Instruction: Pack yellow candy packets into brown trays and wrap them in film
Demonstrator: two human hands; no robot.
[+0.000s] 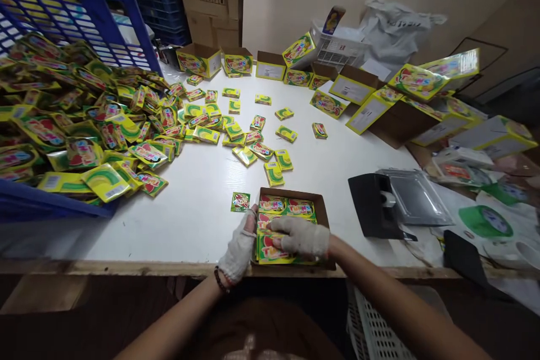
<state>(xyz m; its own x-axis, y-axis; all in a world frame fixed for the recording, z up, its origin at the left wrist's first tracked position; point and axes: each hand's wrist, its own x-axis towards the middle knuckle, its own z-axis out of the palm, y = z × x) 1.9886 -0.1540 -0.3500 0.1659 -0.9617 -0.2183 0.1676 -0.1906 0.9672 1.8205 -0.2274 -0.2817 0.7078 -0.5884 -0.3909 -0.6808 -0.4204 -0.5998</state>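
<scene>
Several boxed packs [301, 208], right hand [301, 236] seemingly touching one

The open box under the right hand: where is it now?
In the head view, the open box sits at the table's near edge, right of centre, with the left hand at its left wall and the right hand over it.

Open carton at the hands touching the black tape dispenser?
Apart. The head view shows bare white tabletop between the right side of the open carton and the black tape dispenser.
</scene>
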